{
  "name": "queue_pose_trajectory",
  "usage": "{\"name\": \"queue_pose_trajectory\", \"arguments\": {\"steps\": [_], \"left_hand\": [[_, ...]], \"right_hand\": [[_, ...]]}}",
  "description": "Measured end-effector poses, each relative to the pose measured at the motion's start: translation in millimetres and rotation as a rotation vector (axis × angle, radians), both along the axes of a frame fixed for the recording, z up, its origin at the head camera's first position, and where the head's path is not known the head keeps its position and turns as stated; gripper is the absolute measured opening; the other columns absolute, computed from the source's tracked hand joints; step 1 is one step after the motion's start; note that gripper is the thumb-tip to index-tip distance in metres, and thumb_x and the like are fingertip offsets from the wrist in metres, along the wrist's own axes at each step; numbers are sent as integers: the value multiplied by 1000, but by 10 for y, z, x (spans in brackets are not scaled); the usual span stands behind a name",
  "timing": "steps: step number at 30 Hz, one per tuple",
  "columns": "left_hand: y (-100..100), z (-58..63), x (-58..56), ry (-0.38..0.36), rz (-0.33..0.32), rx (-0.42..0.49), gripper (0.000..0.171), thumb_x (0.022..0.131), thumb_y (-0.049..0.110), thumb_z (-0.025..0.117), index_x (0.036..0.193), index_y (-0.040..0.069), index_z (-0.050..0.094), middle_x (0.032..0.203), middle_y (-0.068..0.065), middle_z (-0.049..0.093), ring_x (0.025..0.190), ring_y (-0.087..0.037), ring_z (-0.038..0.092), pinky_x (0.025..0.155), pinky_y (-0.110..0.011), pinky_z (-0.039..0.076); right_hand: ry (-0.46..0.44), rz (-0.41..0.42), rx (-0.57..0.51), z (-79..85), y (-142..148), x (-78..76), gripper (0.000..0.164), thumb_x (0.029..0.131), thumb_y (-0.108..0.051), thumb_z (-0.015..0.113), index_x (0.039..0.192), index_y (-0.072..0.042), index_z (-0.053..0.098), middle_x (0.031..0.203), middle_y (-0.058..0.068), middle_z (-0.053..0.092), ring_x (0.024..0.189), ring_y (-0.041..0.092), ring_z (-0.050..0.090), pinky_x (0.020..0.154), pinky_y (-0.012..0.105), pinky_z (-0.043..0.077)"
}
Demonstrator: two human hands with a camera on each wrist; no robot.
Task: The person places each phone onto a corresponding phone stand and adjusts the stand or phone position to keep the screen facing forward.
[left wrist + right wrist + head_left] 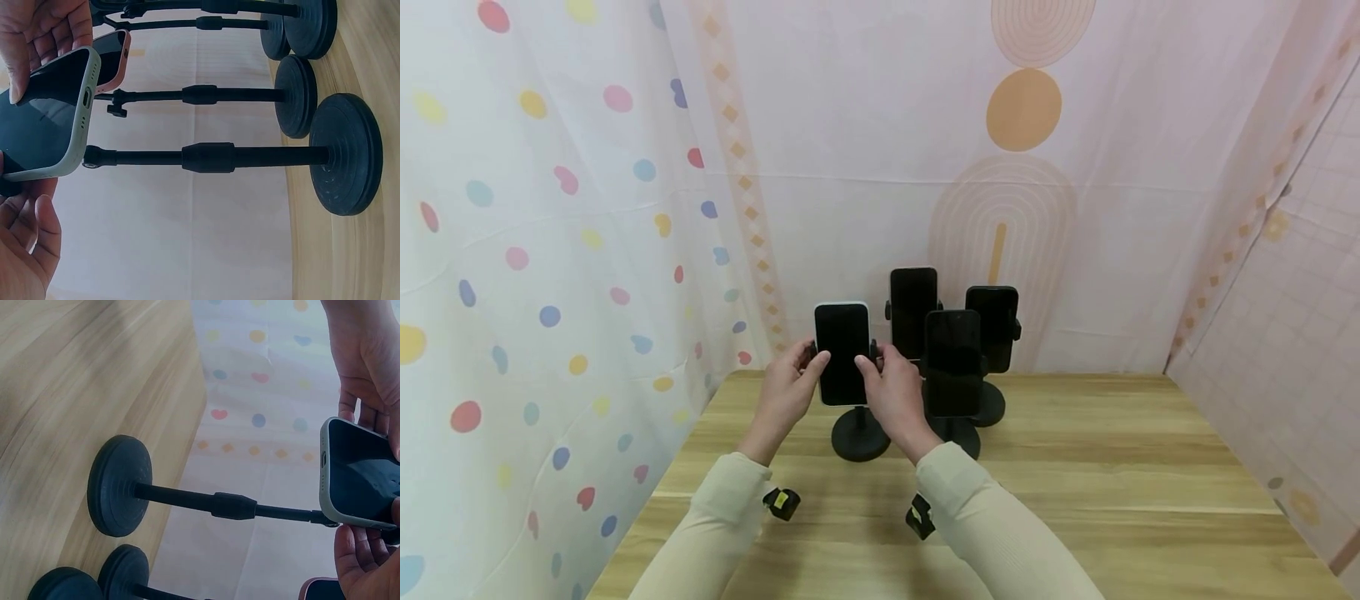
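Note:
A smartphone with a pale rim and dark screen (pixel 841 354) sits upright in the clamp of a black phone stand (pixel 859 437). My left hand (pixel 786 390) grips the phone's left edge, thumb at the screen's side and fingers behind. On the opposite edge my right hand (pixel 897 397) holds it the same way, its thumb on the front. The left wrist view shows the stand's thin pole (pixel 208 157) rising from a round base (pixel 347 155). The phone's lower end with its charging port (pixel 324 459) shows in the right wrist view. The hands partly cover the clamp.
Right of my hands stand several phones on similar stands: one at the back (pixel 913 304), one in front (pixel 953 367), one at the right (pixel 1000 325). All rest on a wooden table (pixel 1090 483). Patterned curtains (pixel 850 167) hang behind and at the sides.

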State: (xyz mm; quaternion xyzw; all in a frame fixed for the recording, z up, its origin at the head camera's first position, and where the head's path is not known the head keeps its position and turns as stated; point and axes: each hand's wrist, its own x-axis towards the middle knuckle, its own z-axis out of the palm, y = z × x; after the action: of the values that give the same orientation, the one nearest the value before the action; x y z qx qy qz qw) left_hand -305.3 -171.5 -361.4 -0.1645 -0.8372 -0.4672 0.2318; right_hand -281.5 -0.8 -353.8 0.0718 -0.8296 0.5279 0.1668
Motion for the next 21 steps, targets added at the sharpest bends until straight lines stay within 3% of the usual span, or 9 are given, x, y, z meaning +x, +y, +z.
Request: {"name": "queue_pose_trajectory", "arguments": {"steps": [7, 15, 21], "left_hand": [[13, 2, 4, 2, 2, 8, 42, 102, 28, 59, 128, -5, 59, 109, -20, 69, 94, -30, 65, 84, -49, 53], [34, 4, 3, 32, 28, -11, 41, 101, 29, 60, 126, -5, 61, 103, -18, 69, 87, -28, 64, 80, -47, 54], [30, -6, 9, 44, 31, -13, 42, 101, 27, 60, 128, -6, 60, 104, -18, 70, 88, -28, 65, 79, -46, 54]], "right_hand": [[13, -9, 14, 5, 5, -5, 40, 102, -31, 59, 130, -3, 58, 95, 6, 66, 78, 18, 62, 74, 37, 55], [-1, -21, 6, 12, 3, -14, 43, 101, -31, 59, 133, -2, 57, 100, 9, 68, 85, 21, 65, 79, 40, 56], [13, -18, -1, 0, -1, -11, 41, 101, -30, 59, 131, -2, 58, 94, 7, 67, 79, 19, 63, 75, 39, 56]]}}
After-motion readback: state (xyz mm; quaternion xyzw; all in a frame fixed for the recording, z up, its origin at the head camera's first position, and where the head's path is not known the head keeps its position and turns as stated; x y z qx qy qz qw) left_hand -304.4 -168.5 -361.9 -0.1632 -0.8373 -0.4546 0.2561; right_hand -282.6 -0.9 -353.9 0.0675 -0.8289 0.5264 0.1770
